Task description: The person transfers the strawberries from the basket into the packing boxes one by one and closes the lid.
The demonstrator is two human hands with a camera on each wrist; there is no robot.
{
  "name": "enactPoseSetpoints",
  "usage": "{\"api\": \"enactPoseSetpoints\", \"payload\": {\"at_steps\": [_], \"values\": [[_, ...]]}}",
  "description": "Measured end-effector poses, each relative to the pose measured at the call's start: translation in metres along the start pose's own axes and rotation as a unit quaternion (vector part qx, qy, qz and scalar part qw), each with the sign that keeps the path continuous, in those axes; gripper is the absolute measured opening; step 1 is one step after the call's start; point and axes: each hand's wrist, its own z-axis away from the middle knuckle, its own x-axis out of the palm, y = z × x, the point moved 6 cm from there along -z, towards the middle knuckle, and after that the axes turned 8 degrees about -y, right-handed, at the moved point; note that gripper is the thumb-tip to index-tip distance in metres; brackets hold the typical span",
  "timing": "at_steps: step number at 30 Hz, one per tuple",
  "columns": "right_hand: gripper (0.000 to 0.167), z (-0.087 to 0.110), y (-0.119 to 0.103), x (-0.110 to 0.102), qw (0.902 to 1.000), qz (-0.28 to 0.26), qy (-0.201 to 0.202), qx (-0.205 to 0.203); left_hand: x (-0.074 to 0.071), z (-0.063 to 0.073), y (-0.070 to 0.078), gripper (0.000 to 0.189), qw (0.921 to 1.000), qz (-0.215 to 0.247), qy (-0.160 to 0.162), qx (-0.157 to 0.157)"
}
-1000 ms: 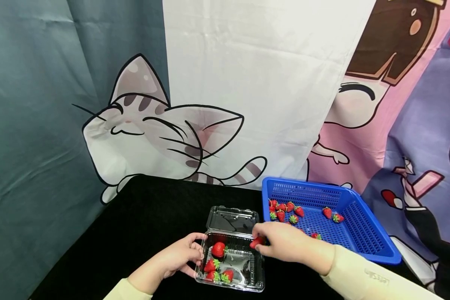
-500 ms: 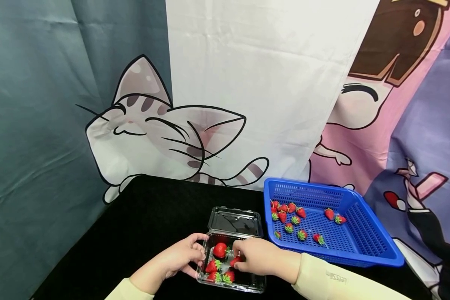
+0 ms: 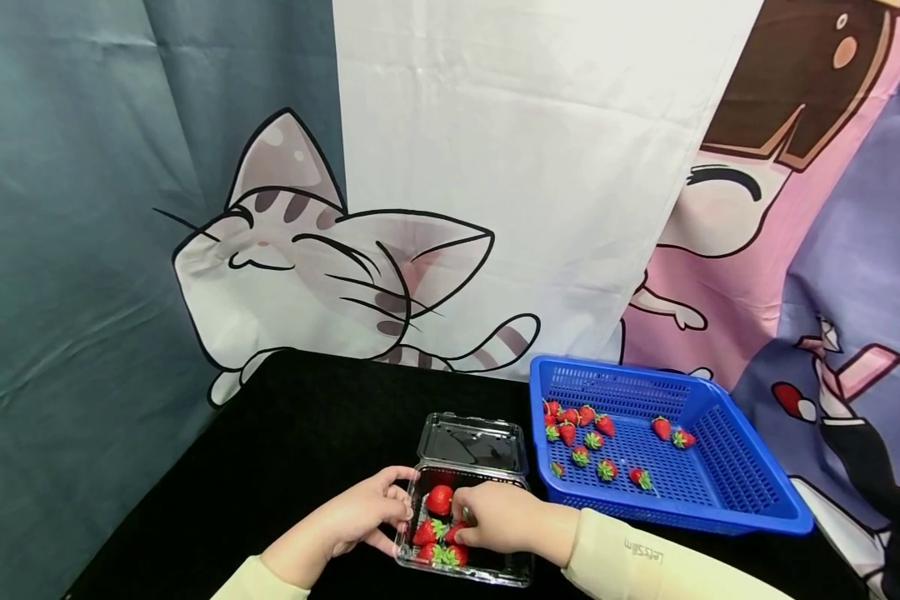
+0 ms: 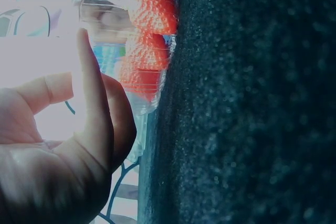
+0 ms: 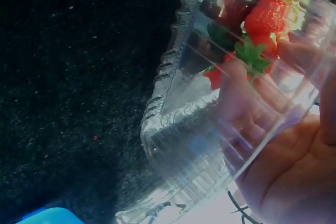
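I see a black table (image 3: 292, 433) in front of cartoon curtains. A clear box (image 3: 495, 571) sits at its near edge, with its hinged lid (image 3: 471, 442) lying open and flat behind it. Several red strawberries lie inside the box, bunched toward its left side.

My left hand (image 3: 348, 521) is at the box's left wall. Its fingers (image 3: 397, 500) curl against the rim and the thumb sits lower on the wall, so it holds the box by that side. In the left wrist view the fingers (image 4: 92, 90) look fairly straight beside the wall, with berries just past them.

My right hand (image 3: 498, 517) reaches down into the box from the right. Its fingertips are bunched together over a strawberry (image 3: 453, 533) among the others; I cannot tell whether they pinch it or only touch it. In the right wrist view the fingers (image 5: 247, 103) show through the clear wall, close against a berry's green leaves.

To the right of the box stands a blue basket (image 3: 727, 467), near it but apart. More strawberries are scattered on its floor, mostly toward the left rear corner.
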Motion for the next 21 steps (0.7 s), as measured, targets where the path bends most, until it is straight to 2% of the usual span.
{"api": "enactPoseSetpoints", "payload": {"at_steps": [16,21], "values": [[0.018,-0.0028,-0.0012,-0.0007,0.9993,-0.028,-0.026,0.003,0.0,-0.0011,-0.0016,0.065,1.0,0.004,-0.004,0.002],[0.018,-0.0009,-0.0011,-0.0041,0.9995,-0.026,-0.016,-0.001,0.0004,0.0005,-0.0005,0.064,1.0,0.005,-0.005,0.004]]}}
